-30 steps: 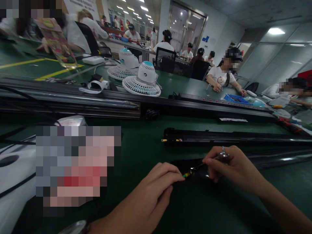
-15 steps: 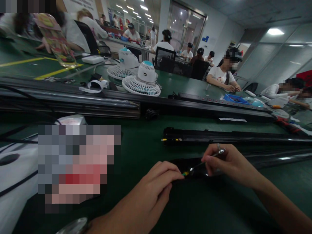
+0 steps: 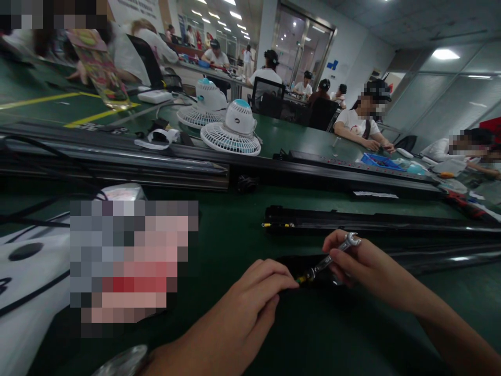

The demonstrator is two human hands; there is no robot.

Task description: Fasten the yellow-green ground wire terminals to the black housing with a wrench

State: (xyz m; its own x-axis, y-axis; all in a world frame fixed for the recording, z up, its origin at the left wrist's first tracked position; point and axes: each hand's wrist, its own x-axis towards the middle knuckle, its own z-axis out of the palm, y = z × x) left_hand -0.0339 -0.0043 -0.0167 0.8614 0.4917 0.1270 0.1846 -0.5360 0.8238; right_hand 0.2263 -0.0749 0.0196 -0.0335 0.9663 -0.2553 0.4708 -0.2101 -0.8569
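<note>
In my right hand is a silver combination wrench, gripped between thumb and fingers. Its open jaw points up past the fingers, and the lower end sits at a yellow-green wire on a long black channel. The fingertips of my left hand are pressed together on that wire beside the wrench. Whatever fastener lies under the wrench end is too small and dark to make out. Behind my hands, a second black channel lies parallel, with a yellow-sleeved wire lug at its left end.
Long dark rails cross the green table. Two white fans lie face down beyond them. At left are a bottle and a white bag; at far right, a blue tray. People sit at tables behind.
The wrench has turned in my right hand, so its open jaw now shows clearly. My left hand stays at the wire. The whole view has shifted slightly.
</note>
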